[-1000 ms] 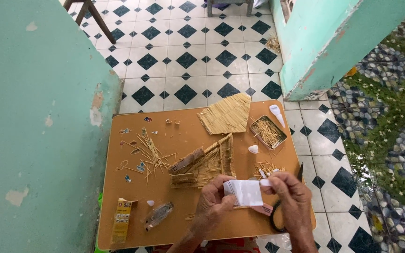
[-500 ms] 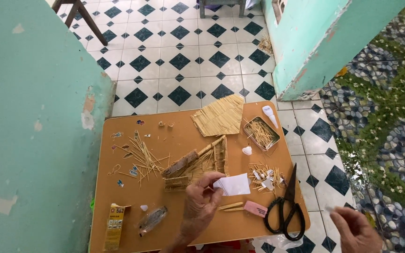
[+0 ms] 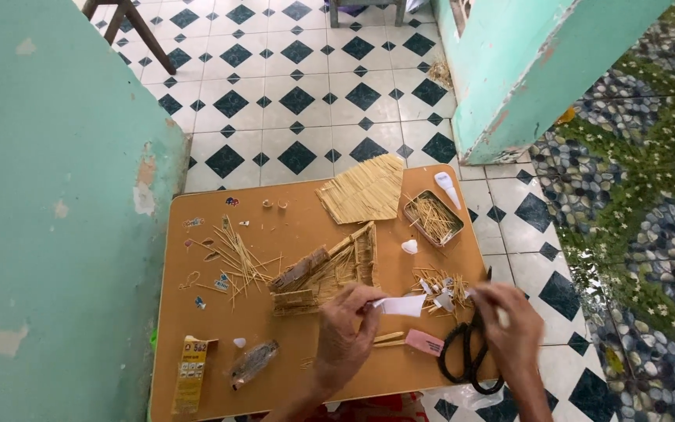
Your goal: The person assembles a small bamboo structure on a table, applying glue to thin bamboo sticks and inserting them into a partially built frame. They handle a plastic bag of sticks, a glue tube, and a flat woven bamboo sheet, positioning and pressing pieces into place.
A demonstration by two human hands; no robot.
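We are pinching a white paper scrap in the fingertips of our left hand, holding it just right of the small stick-built model at the middle of the low brown table. Our right hand is closing its fingers over the black scissors, which are lying right of the model, near the table's edge. Between scrap and scissors a litter of sticks and paper bits is sitting. A pink eraser is lying below the scrap. Beyond the model, a woven straw panel and a tin of sticks are resting. Left of the model loose sticks are scattered; a yellow packet is lying at the near left corner.
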